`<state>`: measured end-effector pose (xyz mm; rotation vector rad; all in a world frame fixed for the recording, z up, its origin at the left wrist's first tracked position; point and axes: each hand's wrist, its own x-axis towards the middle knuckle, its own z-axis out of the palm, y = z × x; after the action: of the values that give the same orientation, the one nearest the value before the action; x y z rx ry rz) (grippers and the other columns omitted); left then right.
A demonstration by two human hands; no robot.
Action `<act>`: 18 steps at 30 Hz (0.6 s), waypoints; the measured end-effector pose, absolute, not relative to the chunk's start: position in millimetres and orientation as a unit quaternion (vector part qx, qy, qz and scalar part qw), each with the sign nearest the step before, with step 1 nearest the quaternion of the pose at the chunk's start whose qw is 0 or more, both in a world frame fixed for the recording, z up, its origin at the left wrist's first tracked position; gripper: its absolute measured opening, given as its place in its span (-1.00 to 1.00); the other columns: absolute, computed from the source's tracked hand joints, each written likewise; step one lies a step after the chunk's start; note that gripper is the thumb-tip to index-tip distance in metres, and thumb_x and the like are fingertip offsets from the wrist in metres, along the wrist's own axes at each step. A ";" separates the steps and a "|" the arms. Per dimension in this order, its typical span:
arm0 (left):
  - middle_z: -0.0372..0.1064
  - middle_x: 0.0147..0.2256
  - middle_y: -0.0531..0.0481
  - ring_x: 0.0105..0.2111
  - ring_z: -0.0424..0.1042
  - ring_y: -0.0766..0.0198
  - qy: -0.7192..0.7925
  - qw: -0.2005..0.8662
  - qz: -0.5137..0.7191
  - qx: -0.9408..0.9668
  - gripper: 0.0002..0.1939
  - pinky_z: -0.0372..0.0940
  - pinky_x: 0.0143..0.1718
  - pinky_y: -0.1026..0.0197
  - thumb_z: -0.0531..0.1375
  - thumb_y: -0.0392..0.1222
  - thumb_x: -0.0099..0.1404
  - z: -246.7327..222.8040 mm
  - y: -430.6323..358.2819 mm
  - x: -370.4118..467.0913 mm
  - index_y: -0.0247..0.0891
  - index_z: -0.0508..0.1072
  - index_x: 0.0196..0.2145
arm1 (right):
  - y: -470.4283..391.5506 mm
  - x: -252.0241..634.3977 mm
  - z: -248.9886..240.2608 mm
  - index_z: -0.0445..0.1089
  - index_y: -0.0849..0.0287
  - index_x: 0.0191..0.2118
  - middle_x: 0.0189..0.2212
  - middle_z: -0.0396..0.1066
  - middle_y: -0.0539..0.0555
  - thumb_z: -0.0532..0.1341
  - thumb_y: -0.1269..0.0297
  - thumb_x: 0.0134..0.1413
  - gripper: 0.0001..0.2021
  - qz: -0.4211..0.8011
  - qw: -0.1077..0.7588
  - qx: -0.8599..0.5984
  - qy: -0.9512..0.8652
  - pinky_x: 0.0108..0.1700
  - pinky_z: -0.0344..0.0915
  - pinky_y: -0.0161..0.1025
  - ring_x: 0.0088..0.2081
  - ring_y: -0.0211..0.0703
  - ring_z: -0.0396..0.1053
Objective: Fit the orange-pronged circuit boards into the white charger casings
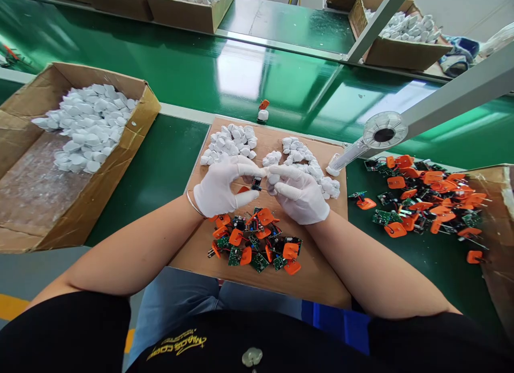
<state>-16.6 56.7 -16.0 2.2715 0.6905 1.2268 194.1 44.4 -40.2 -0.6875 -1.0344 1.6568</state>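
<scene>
My left hand (220, 187), in a white glove, is closed with thumb and fingers around a small dark circuit board (256, 184); an orange plastic piece (243, 190) shows below its fingers. My right hand (301, 195), gloved too, pinches a small white plastic piece (273, 179) close against the board. Whether the two parts touch is hidden by the fingers. Both hands are above a cardboard sheet (317, 244). Nearer my body lies a pile of green circuit boards with orange pieces (257, 239). Beyond the hands are heaps of white plastic pieces (229, 143).
At left stands a cardboard box (148, 103) of white pieces. More boards with orange pieces (433, 193) are heaped at right beside another box (493, 191). A roll of clear tape (384, 131) hangs near a slanted metal post (450, 97). One assembled unit (263, 115) stands behind the sheet.
</scene>
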 end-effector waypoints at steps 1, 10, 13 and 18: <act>0.54 -0.19 -0.08 -0.22 0.52 0.23 0.250 0.233 0.443 0.828 -0.63 0.47 -0.11 0.12 0.31 -0.37 0.17 -16.6 56.5 -16.5 -0.23 0.52 -0.04 | 44.0 194.5 -39.2 0.57 0.07 -0.21 -0.46 0.45 -0.05 0.51 0.28 -0.17 -0.70 0.685 0.510 -0.291 -0.432 -0.38 0.37 -0.24 -0.41 -0.28 0.36; 0.56 -0.21 -0.07 -0.21 0.55 0.24 0.254 0.243 0.441 0.826 -0.63 0.47 -0.10 0.16 0.30 -0.42 0.17 -16.9 56.2 -17.1 -0.26 0.53 -0.04 | 41.9 196.9 -38.8 0.56 0.08 -0.30 -0.40 0.53 0.00 0.55 0.23 -0.23 -0.70 0.667 0.487 -0.322 -0.463 -0.40 0.41 -0.25 -0.44 -0.28 0.40; 0.56 -0.22 -0.07 -0.23 0.54 0.25 0.246 0.246 0.442 0.827 -0.63 0.47 -0.12 0.17 0.31 -0.42 0.16 -17.7 56.9 -16.4 -0.26 0.54 -0.06 | 41.5 197.7 -37.2 0.59 0.06 -0.26 -0.37 0.51 -0.01 0.55 0.24 -0.22 -0.69 0.681 0.476 -0.289 -0.476 -0.33 0.44 -0.24 -0.41 -0.29 0.42; 0.55 -0.25 -0.08 -0.26 0.54 0.26 0.230 0.261 0.445 0.825 -0.67 0.47 -0.17 0.21 0.38 -0.33 0.17 -22.1 58.1 -15.2 -0.26 0.55 -0.08 | 39.8 198.4 -34.6 0.59 0.11 -0.29 -0.37 0.51 0.02 0.52 0.18 -0.16 -0.74 0.680 0.464 -0.303 -0.480 -0.35 0.45 -0.22 -0.42 -0.28 0.42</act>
<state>-15.2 58.1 -22.1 2.2328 0.6236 1.2058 198.4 39.8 -34.6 -0.7442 -1.1797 1.6720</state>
